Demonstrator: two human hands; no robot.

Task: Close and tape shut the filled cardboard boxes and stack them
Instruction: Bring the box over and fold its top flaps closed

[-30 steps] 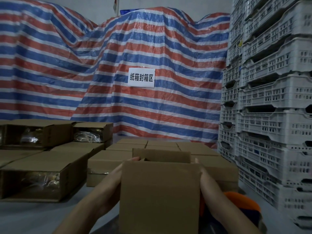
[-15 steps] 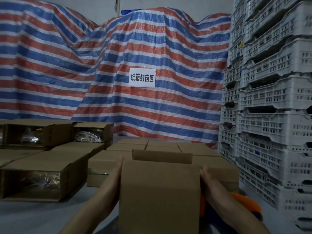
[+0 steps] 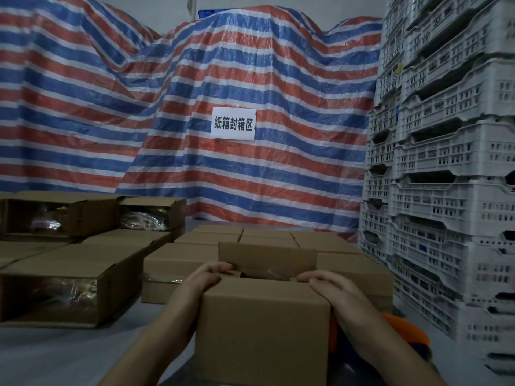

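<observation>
at the surface's left edge, open cardboard boxes (image 3: 55, 285) lay on their sides, shiny plastic-wrapped contents showing through their open ends; what was in the wrap could not be told. the left hand (image 3: 204, 277) pressed down on the left top flap of the nearest box (image 3: 262, 324), which stood at the near edge, its far flap upright and dark contents dimly seen inside. behind it sat closed boxes (image 3: 178, 263) in rows. the right hand (image 3: 331, 288) pressed the right flap, fingers curled over it. an orange tool (image 3: 404, 330) lay beside. stacked white crates (image 3: 446, 176) rose at the right edge.
</observation>
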